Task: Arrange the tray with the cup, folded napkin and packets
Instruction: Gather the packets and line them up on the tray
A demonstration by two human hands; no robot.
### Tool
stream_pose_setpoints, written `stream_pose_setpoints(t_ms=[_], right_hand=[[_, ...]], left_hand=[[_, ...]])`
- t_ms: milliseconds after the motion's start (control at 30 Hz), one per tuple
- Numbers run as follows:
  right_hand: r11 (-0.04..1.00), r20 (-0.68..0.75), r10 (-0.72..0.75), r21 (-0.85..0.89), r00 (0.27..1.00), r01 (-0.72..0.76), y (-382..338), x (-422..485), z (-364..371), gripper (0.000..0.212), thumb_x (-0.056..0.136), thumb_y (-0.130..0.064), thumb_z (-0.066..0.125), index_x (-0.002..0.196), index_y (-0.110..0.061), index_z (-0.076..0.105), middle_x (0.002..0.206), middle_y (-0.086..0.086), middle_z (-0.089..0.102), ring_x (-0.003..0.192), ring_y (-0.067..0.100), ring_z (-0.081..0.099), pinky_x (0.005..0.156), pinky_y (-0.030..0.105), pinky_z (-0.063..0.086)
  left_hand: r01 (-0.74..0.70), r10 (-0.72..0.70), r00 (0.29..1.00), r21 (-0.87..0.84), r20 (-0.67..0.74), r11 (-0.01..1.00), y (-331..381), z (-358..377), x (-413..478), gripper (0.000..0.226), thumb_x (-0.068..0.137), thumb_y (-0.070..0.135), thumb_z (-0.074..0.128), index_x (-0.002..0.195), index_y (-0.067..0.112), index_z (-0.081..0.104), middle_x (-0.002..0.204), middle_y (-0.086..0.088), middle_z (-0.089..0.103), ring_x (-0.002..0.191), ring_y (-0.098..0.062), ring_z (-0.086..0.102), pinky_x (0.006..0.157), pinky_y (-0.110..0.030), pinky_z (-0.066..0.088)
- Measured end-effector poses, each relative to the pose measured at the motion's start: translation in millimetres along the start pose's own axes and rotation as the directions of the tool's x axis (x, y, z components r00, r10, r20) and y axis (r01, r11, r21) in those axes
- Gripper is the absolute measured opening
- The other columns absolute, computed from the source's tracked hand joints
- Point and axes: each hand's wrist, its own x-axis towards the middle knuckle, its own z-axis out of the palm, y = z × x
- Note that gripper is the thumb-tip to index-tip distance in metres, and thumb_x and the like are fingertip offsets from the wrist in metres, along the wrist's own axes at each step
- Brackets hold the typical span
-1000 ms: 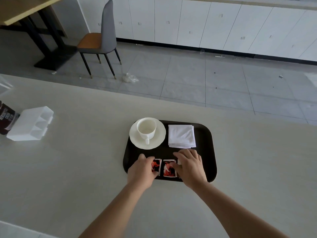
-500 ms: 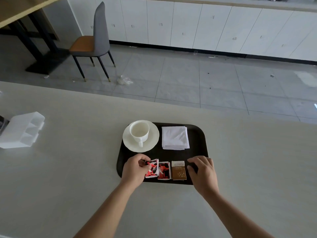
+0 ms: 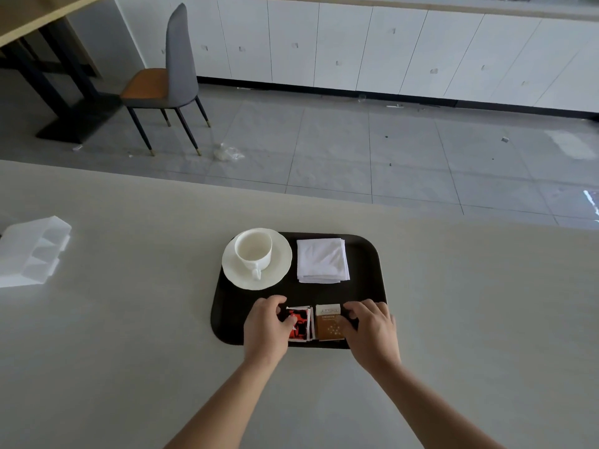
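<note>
Tray [image 3: 366, 286], near edge: left hand [image 3: 267, 322] pinches red packets [image 3: 299, 324]; right hand [image 3: 372, 328] touches brown packet [image 3: 329, 323], grip indeterminable; likely squaring a row. Cup [image 3: 253, 251], napkin [image 3: 322, 260]: far edge.

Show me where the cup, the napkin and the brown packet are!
cup [image 3: 253, 249]: head view, on its pale inside.
napkin [image 3: 322, 260]: head view, middle of the top fold.
brown packet [image 3: 329, 325]: head view, middle of its brown face.
</note>
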Motion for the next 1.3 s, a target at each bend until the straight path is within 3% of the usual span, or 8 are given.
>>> stream_pose_setpoints(t_ms=[133, 267, 433, 667, 967, 1133, 1300], right_hand=[[0.996, 0.059, 0.067, -0.057, 0.996, -0.064, -5, 5, 2, 0.043, 0.090, -0.049, 0.060, 0.127, -0.026, 0.062, 0.099, -0.011, 0.067, 0.099, 0.018, 0.053, 0.093, 0.035, 0.039], [0.997, 0.134, 0.027, -0.081, 0.991, -0.017, -10, 10, 3, 0.051, 0.092, -0.046, 0.057, 0.140, -0.035, 0.047, 0.098, -0.012, 0.062, 0.104, 0.017, 0.054, 0.096, 0.035, 0.037], [0.991, 0.230, 0.006, -0.131, 0.973, 0.025, -13, 19, 0, 0.038, 0.091, -0.039, 0.057, 0.128, -0.040, 0.053, 0.104, -0.009, 0.062, 0.105, 0.018, 0.053, 0.092, 0.036, 0.033], [0.995, 0.265, 0.028, -0.101, 0.964, -0.001, -13, 25, -2, 0.024, 0.087, -0.034, 0.062, 0.110, -0.037, 0.057, 0.093, -0.011, 0.059, 0.096, 0.016, 0.055, 0.086, 0.034, 0.033], [0.992, 0.286, 0.039, -0.123, 0.957, -0.004, -6, 33, -7, 0.027, 0.086, -0.014, 0.062, 0.106, -0.031, 0.060, 0.091, -0.010, 0.056, 0.090, 0.015, 0.052, 0.078, 0.029, 0.036], [0.988, 0.272, 0.020, -0.154, 0.962, 0.023, 3, 35, -13, 0.025, 0.088, -0.014, 0.062, 0.106, -0.031, 0.061, 0.091, -0.007, 0.053, 0.088, 0.016, 0.048, 0.073, 0.026, 0.037], [0.986, 0.265, -0.015, -0.155, 0.964, 0.058, 7, 35, -17, 0.020, 0.090, -0.015, 0.063, 0.104, -0.029, 0.063, 0.101, -0.007, 0.056, 0.094, 0.016, 0.048, 0.078, 0.026, 0.045]], left_hand=[[-0.004, 0.004, 1.000, 0.038, 0.005, 0.999, 5, 1, -3, 0.036, 0.085, 0.024, 0.072, 0.119, 0.017, 0.066, 0.097, 0.001, 0.064, 0.085, -0.012, 0.061, 0.075, -0.022, 0.048], [-0.026, 0.023, 0.999, 0.073, 0.031, 0.997, 9, 4, -1, 0.037, 0.087, 0.023, 0.068, 0.124, 0.017, 0.064, 0.107, -0.002, 0.064, 0.094, -0.013, 0.062, 0.080, -0.021, 0.047], [-0.018, 0.009, 0.996, 0.110, 0.088, 0.994, 12, 8, 1, 0.043, 0.088, 0.021, 0.066, 0.131, 0.017, 0.058, 0.115, -0.004, 0.062, 0.103, -0.018, 0.062, 0.089, -0.028, 0.050], [-0.019, 0.009, 0.995, 0.101, 0.095, 0.995, 16, 12, 2, 0.041, 0.088, 0.020, 0.067, 0.128, 0.018, 0.060, 0.116, -0.003, 0.062, 0.104, -0.017, 0.062, 0.087, -0.026, 0.050], [-0.021, 0.014, 0.996, 0.079, 0.089, 0.997, 23, 21, 0, 0.039, 0.089, 0.021, 0.066, 0.128, 0.018, 0.061, 0.116, -0.003, 0.064, 0.104, -0.015, 0.062, 0.086, -0.023, 0.049], [-0.030, 0.025, 0.995, 0.053, 0.100, 0.998, 29, 28, -3, 0.038, 0.090, 0.022, 0.066, 0.127, 0.017, 0.062, 0.116, -0.003, 0.065, 0.106, -0.015, 0.062, 0.091, -0.025, 0.049], [-0.028, 0.022, 0.995, 0.061, 0.098, 0.998, 33, 31, -4, 0.037, 0.090, 0.022, 0.065, 0.126, 0.018, 0.062, 0.114, -0.002, 0.065, 0.103, -0.014, 0.062, 0.087, -0.023, 0.049]])
